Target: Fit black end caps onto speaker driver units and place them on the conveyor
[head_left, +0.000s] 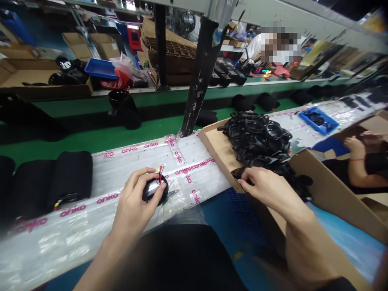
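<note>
A black round plastic housing with red wires rising from it sits on the film-covered bench, gripped from above by the person's left hand. The fingers wrap over its rim and leave the wires free and upright, a firm hold that appears to suit careful work on them. The right hand reaches into a cardboard box at the bench's edge, its fingers curled at a heap of black plastic rings; whether they grip one cannot be told. Black padded pieces line the bench to the left, while a blue plastic tray sits farther along, near a co-worker's hands.
</note>
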The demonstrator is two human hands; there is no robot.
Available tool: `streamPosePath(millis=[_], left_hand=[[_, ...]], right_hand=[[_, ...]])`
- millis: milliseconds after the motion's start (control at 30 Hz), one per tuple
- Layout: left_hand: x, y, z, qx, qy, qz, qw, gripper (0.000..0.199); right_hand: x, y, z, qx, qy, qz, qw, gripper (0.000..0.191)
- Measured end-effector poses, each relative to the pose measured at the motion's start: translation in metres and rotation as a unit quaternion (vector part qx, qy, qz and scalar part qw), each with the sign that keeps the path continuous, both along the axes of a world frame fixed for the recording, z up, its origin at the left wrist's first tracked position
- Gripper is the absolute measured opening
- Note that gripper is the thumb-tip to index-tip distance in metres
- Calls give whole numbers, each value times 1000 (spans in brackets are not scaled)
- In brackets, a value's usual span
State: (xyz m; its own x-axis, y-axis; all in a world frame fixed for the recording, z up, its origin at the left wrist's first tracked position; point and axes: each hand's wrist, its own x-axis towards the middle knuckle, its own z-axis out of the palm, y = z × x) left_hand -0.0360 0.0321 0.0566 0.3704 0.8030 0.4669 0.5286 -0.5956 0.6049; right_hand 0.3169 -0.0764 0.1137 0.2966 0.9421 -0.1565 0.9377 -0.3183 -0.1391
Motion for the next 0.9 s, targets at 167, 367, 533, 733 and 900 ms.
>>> streamPosePath(millis=[167,367,533,733,900], left_hand=[[-4,10,0,39,-36,-59,997,12],[-4,4,3,-43,-90,-20,995,16],[9,-1,9,27,-54,11,998,20],[13,6,0,81,-111,-5,991,16],[11,4,-5,54,-143,-16,988,15]], right_hand=[[12,-17,-29,-57,-62,-110,990,34],[15,-16,-23,216,106,-103,965,32],[-30,26,-32,241,286,82,924,14],[-98,50,-99,158,160,338,914,15],[-108,52,-109,90,239,255,933,20]])
